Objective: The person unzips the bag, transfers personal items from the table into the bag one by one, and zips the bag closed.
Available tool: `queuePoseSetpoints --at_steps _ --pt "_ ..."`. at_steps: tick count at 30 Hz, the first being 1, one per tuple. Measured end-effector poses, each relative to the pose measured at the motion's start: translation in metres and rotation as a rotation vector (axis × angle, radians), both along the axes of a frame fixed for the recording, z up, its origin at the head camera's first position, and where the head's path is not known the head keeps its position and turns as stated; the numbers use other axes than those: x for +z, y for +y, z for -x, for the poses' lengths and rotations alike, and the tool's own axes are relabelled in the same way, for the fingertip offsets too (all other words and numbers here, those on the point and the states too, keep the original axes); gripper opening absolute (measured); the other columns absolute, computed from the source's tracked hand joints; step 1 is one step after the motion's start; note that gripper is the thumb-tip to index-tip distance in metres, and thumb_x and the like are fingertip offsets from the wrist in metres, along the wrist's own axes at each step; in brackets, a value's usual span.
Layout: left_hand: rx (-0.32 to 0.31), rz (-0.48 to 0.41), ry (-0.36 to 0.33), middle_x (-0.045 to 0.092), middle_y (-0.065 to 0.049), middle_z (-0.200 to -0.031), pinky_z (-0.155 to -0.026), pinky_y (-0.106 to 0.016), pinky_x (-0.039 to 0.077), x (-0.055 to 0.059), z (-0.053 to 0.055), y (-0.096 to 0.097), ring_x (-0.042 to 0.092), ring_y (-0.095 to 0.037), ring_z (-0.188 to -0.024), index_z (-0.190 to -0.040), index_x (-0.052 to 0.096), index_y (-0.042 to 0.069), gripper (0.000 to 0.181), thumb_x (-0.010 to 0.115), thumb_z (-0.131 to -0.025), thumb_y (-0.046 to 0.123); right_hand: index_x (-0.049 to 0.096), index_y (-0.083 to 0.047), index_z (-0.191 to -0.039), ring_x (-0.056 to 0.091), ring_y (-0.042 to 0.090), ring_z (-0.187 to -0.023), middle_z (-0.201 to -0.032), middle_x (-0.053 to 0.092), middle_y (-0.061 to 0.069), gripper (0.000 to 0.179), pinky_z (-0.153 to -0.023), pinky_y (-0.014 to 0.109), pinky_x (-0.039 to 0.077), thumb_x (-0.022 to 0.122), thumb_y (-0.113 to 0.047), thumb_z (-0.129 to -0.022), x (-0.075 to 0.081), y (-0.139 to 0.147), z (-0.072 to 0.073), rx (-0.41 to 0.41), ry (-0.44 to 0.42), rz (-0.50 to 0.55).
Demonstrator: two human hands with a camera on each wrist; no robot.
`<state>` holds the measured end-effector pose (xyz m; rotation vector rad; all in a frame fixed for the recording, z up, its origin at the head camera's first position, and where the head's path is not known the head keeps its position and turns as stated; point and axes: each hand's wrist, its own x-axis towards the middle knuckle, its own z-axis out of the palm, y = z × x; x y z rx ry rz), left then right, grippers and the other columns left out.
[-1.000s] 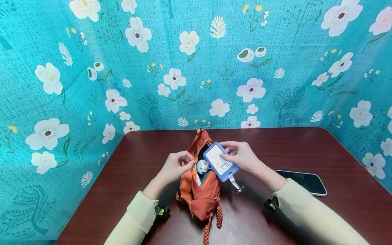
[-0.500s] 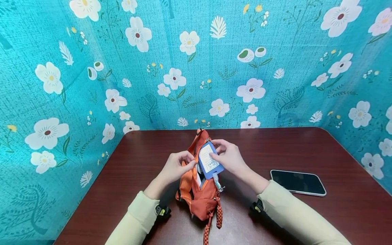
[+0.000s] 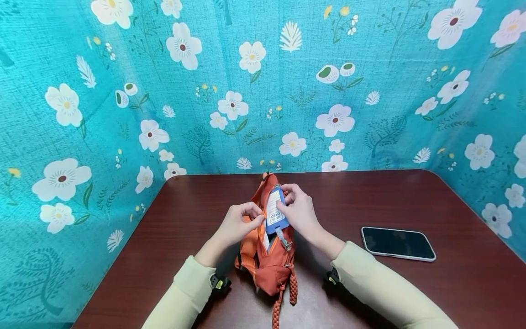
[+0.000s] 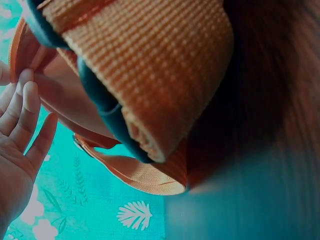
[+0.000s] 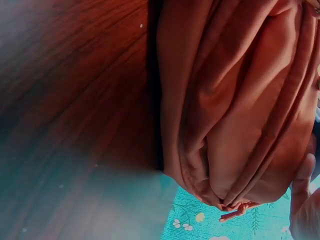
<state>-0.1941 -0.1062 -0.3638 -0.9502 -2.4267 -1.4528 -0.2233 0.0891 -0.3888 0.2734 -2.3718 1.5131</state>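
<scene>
An orange-red zip bag lies lengthwise on the table, its top unzipped. My left hand pinches the left edge of the opening between thumb and fingers; the left wrist view shows that hand at the bag's fabric. Between the thumb and fingers of my right hand is a blue card holder with "ID/IC CARD" lettering, tilted in the bag's opening. Its clear strap and metal clip hang over the bag's right edge. Something white shows inside. In the right wrist view, the bag mostly fills the right half.
A smartphone with a dark screen lies on the brown table to the right. The bag's orange strap spreads on its left side, and braided pulls trail toward me. A flowered teal curtain hangs behind the table.
My right hand has moved left with the card holder, from beside the bag into its opening. The coiled white cable is now covered. The left hand keeps its place.
</scene>
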Motion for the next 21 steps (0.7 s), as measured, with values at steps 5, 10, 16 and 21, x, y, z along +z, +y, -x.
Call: queuePoseSetpoints --at_steps 5,10,16,21 --pt "-0.006 -0.005 0.008 0.061 -0.004 -0.070 -0.062 -0.027 0.046 0.000 0.001 0.001 0.054 -0.013 -0.065 -0.086 0.066 0.000 0.005 0.066 -0.087 -0.005 0.058 -0.006 -0.118 0.051 0.017 -0.058 -0.069 0.053 0.003 0.035 -0.049 0.029 0.046 0.069 -0.007 -0.085 0.000 -0.004 0.001 0.001 0.013 -0.050" --pt "-0.006 -0.007 -0.004 0.062 -0.003 -0.070 -0.061 -0.026 0.046 -0.001 0.001 0.000 0.054 -0.012 -0.064 -0.086 0.066 0.000 0.005 0.066 -0.087 -0.004 0.060 -0.006 -0.112 0.054 0.015 -0.057 -0.068 0.058 0.001 0.029 -0.050 0.028 0.047 0.071 -0.009 -0.086 -0.001 0.000 -0.002 0.058 -0.022 -0.079" --pt "0.005 0.001 -0.018 0.062 -0.003 -0.071 -0.062 -0.026 0.047 -0.001 0.001 -0.001 0.054 -0.012 -0.066 -0.087 0.066 -0.002 0.002 0.066 -0.088 -0.001 0.066 -0.007 -0.103 0.057 0.016 -0.053 -0.074 0.066 0.001 0.021 -0.048 0.032 0.050 0.075 -0.012 -0.085 0.000 0.008 -0.007 0.145 -0.119 -0.045" --pt "0.014 0.007 -0.032 0.063 -0.003 -0.072 -0.063 -0.027 0.047 0.000 0.000 0.000 0.054 -0.013 -0.067 -0.087 0.066 -0.003 0.004 0.066 -0.089 0.001 0.067 -0.006 -0.087 0.055 0.016 -0.048 -0.067 0.063 0.001 0.008 -0.045 0.032 0.049 0.074 -0.007 -0.083 -0.003 0.011 -0.009 0.145 -0.125 -0.001"
